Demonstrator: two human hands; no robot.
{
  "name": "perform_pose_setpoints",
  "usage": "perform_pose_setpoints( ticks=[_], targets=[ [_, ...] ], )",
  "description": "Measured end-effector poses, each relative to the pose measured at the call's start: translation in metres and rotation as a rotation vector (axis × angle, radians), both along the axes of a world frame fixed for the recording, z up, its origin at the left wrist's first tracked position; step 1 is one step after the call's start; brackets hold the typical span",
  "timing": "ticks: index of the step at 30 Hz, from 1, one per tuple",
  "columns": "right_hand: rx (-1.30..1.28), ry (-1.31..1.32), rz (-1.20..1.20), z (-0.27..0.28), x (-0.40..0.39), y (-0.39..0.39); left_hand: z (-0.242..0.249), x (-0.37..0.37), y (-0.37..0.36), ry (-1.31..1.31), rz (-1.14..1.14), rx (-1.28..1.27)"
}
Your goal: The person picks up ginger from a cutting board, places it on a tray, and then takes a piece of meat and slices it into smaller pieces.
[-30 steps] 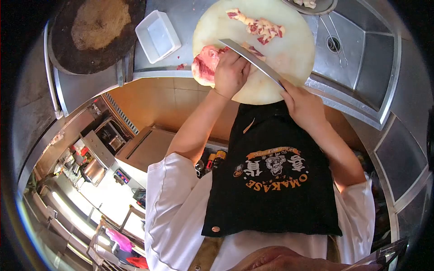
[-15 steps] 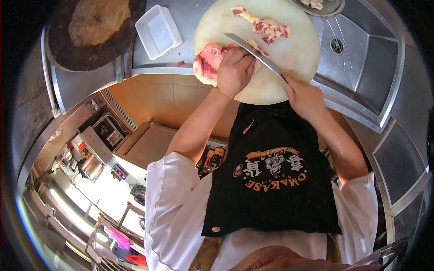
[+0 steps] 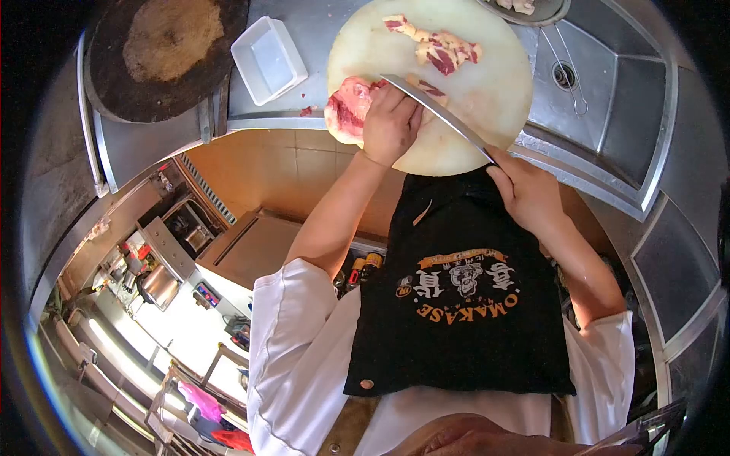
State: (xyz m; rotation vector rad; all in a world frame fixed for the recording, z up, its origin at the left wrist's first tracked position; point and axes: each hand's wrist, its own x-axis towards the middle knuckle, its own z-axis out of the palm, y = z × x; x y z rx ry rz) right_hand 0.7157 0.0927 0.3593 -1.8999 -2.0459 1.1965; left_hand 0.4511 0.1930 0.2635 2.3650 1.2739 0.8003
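While the left hand point(image 3: 389, 129) keeps its place on the meat, the knife point(image 3: 441, 109) has been drawn back toward the body over the last half second; judged from this, a pulling stroke of the slicing in hand.

Nearest: black apron point(image 3: 460, 334), printed in white and orange, over a white top point(image 3: 293, 334).

Right hand point(image 3: 531, 188): closed around the knife handle, just off the board's near right edge. Blade slants forward and left, its tip near the left fingertips.

Left hand: laid over the meat point(image 3: 350, 106), fingers bent; how firmly it grips cannot be told. Meat lies under this hand and projects to its left, at the board's left edge, well apart from the right hand's grip.

Round pale board point(image 3: 456, 148): bears one small slice point(image 3: 433, 89) just beyond the blade; farther on, red-and-yellow cut pieces point(image 3: 449, 55), untouched.

Beyond and about: white tub point(image 3: 270, 61) left of the board; steel sink point(image 3: 635, 106) right; round dark block point(image 3: 163, 57) far left; strainer point(image 3: 547, 17) with pale contents, far right, partly out of frame.
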Motion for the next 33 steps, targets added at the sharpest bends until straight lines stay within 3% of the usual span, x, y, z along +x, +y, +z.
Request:
perform_pose_setpoints(
  ticks=[9,15,21,27,30,33],
  targets=[
    [-0.002,0.044,0.074,-0.037,-0.044,0.067,-0.007,-0.003,0.003,0.032,-0.009,0.000],
    [-0.007,-0.001,0.018,-0.019,-0.008,0.018,-0.003,0.000,0.004,-0.019,-0.015,0.015],
    [0.075,0.028,0.046,-0.051,-0.040,0.058,-0.001,-0.001,0.004,0.001,-0.017,-0.003],
    [-0.062,-0.115,0.052,-0.030,-0.006,0.011,-0.006,0.000,0.004,-0.026,-0.003,0.012],
    [0.221,0.003,0.038,-0.082,-0.035,0.044,-0.007,0.001,0.003,-0.053,0.013,0.000],
    [0.198,0.092,0.029,-0.093,-0.066,0.103,-0.009,-0.003,0.005,-0.045,-0.035,0.021]
  ],
)
